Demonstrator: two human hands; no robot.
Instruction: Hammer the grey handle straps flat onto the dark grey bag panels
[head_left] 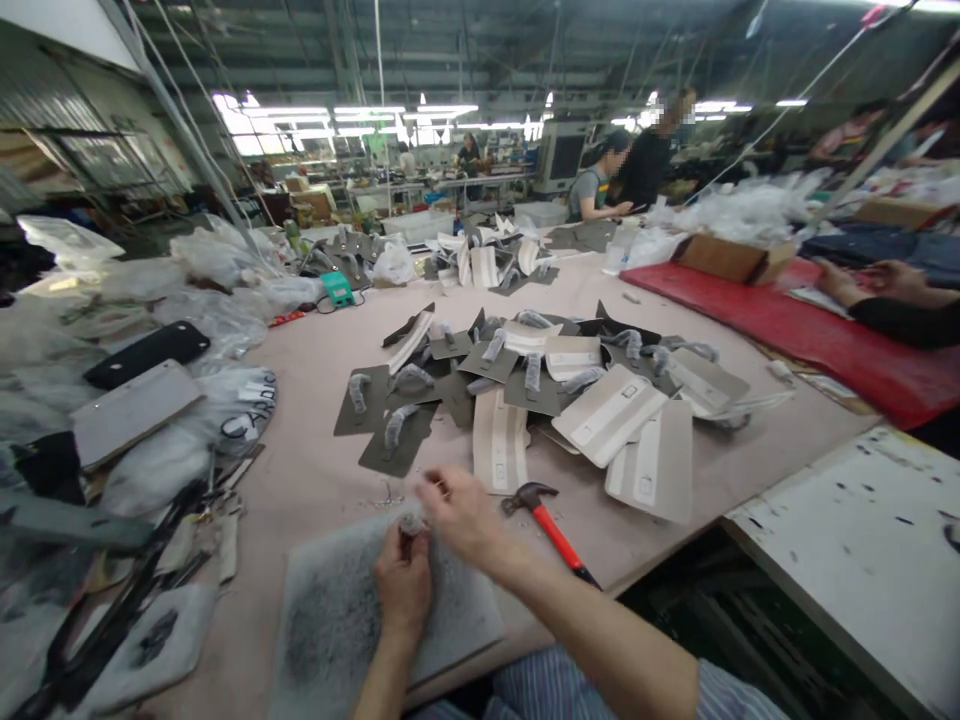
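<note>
My left hand (403, 580) is closed round a small greyish piece (411, 522) that looks wrapped in clear plastic; its kind is not clear. It is above a grey, dark-smudged board (337, 590) on the table. My right hand (463, 512) is just above and to the right, its fingers pinched together and blurred. Whatever they hold, if anything, I cannot make out. Tiny metallic bits (386, 494) lie past the board's far edge. To the right of my hands rests a claw hammer (553, 528) with a red and black handle.
Beyond my hands lies a pile of grey and beige panels (592, 410), several with plastic-wrapped handles. Plastic bags (217, 300) and tools crowd the left side. At the right are a red sheet (690, 300), a cardboard box (724, 260) and another person's hands (862, 285).
</note>
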